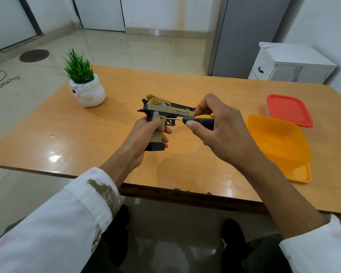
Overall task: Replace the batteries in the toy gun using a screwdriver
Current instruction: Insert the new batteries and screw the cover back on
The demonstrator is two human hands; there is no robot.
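Note:
A yellow, grey and black toy gun (pixel 161 109) is held above the wooden table (pixel 87 138), barrel pointing right. My left hand (pixel 146 134) grips its handle from the left. My right hand (pixel 215 125) pinches a black and yellow screwdriver (pixel 197 120) by its handle. The thin metal shaft runs left and its tip touches the upper part of the gun's grip, just behind the trigger. The barrel's far end is hidden behind my right hand.
An orange plastic container (pixel 280 142) sits on its lid at the table's right edge, with a red-lidded container (pixel 289 110) behind it. A small green plant in a white pot (pixel 86 89) stands at the back left. A white cabinet (pixel 291 64) stands beyond the table.

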